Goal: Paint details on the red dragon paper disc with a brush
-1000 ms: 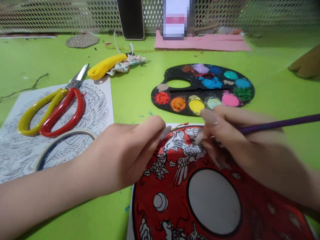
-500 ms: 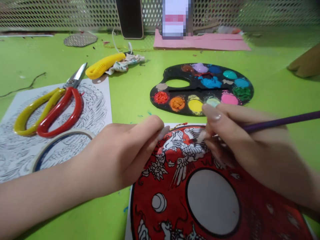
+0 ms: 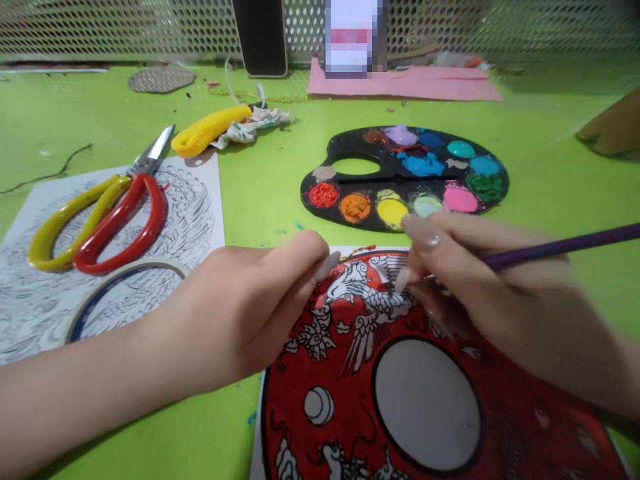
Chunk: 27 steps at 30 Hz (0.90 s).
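Gripping a purple brush (image 3: 560, 245) between thumb and fingertips, the right hand (image 3: 480, 293) sits low over the top of a red painted sheet (image 3: 500, 400), just beside a white bird drawn there (the bristle end is hidden behind the fingers, so I cannot tell if it touches the paper). The brush handle points off to the right. The left hand (image 3: 245, 307) is curled into a loose fist with nothing in it, its knuckles and one fingertip resting on the sheet's upper left edge. Just beyond both hands a black palette (image 3: 380, 179) with wells of colour lies on the green table (image 3: 260, 193). To the left, scissors (image 3: 120, 220) and a tape roll (image 3: 125, 273) lie on a line drawing (image 3: 195, 220); a yellow knife (image 3: 210, 130) lies farther back.
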Each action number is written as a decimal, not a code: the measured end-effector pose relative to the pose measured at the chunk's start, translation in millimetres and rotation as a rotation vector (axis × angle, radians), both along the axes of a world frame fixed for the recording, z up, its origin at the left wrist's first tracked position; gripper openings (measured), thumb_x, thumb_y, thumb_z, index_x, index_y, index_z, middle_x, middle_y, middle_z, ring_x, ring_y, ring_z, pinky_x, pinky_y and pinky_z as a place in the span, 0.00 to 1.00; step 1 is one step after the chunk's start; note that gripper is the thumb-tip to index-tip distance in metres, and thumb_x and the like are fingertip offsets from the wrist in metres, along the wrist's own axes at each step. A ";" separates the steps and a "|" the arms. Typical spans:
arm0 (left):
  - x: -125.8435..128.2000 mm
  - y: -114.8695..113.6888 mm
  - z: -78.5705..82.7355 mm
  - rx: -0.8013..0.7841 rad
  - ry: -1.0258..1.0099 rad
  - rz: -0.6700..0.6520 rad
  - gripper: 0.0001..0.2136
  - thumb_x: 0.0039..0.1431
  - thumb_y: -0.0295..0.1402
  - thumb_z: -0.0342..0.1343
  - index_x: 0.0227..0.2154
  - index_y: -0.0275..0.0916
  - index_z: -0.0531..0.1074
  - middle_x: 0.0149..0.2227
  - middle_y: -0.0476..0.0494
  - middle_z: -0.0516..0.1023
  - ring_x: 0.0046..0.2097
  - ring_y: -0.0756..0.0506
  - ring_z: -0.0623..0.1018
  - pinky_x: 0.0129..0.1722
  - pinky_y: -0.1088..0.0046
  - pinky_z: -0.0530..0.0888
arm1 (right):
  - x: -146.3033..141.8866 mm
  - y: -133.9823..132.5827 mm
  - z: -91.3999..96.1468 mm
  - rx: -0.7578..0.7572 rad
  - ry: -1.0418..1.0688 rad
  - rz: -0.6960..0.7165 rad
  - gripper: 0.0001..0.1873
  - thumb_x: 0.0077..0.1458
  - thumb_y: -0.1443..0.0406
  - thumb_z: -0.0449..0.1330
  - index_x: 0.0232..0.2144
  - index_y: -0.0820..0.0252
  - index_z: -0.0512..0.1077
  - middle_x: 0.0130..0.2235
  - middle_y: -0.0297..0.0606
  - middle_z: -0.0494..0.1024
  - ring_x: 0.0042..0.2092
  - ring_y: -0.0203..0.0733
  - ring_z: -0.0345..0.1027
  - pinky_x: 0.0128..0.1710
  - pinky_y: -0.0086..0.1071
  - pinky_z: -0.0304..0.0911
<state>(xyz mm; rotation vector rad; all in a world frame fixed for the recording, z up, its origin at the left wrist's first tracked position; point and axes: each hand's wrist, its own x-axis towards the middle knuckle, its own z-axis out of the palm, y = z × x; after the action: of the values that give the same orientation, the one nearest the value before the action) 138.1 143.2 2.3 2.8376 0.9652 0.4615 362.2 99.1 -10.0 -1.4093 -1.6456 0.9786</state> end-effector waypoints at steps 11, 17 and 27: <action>-1.8 -1.6 -7.5 0.068 -0.007 0.040 0.13 0.69 0.35 0.40 0.31 0.41 0.66 0.16 0.53 0.67 0.16 0.50 0.66 0.17 0.76 0.60 | -2.6 0.1 0.1 -0.008 0.030 -0.023 0.25 0.67 0.54 0.53 0.19 0.58 0.63 0.15 0.26 0.62 0.16 0.24 0.54 0.13 0.23 0.47; -1.2 -0.2 -6.2 0.031 -0.006 0.011 0.12 0.69 0.34 0.41 0.31 0.41 0.66 0.17 0.53 0.66 0.17 0.50 0.66 0.17 0.76 0.61 | -5.1 0.4 2.0 -0.038 0.180 -0.088 0.26 0.65 0.52 0.55 0.19 0.59 0.64 0.13 0.25 0.63 0.13 0.22 0.55 0.11 0.21 0.47; 2.8 4.0 -5.7 -0.111 -0.124 0.064 0.08 0.68 0.33 0.44 0.32 0.41 0.62 0.15 0.58 0.63 0.14 0.53 0.63 0.15 0.80 0.57 | 0.8 5.3 16.4 0.026 0.278 -0.186 0.22 0.60 0.52 0.60 0.19 0.56 0.69 0.14 0.29 0.67 0.12 0.33 0.59 0.06 0.27 0.53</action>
<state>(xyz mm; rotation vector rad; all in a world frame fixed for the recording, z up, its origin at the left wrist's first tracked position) 140.9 147.2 -3.3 2.6523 1.0265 0.5650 363.0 104.4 6.4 -1.3164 -1.2957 0.9915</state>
